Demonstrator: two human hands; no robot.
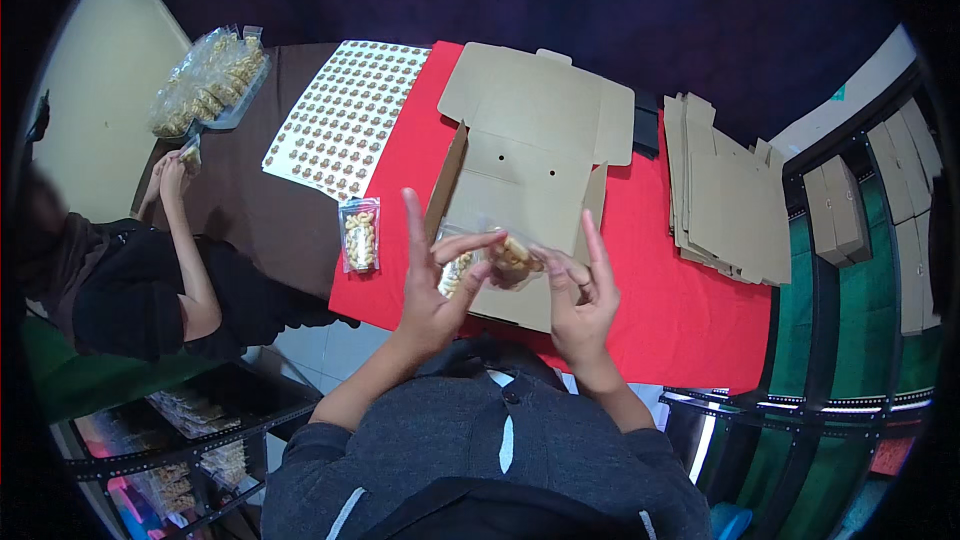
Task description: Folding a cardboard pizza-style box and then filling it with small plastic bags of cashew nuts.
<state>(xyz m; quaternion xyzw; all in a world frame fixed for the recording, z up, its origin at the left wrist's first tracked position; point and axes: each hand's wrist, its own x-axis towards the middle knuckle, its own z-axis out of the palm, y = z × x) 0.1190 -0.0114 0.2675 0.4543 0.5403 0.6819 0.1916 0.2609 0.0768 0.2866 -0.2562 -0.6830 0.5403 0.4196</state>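
Note:
Both my hands hold a small clear plastic bag of curved, pale yellow snack pieces [514, 258] above an open cardboard box [505, 195]. My left hand [437, 285] pinches the bag's left side between thumb and a finger, its index finger raised. At the opposite side my right hand [583, 305] pinches the bag's edge, one finger pointing up. Behind my left fingers a second snack bag [455, 272] partly shows inside the box. The box lid is folded back, away from me. Left of the box, another filled snack bag [360, 236] lies on the red cloth [690, 335].
Sheets of round stickers [345, 120] lie at the back left. Flat folded cardboard boxes [727, 190] are stacked on the right. A co-worker's hands [172, 178] hold a small bag at the far left, near a pile of snack bags [212, 80]. Shelves with boxes [836, 210] stand right.

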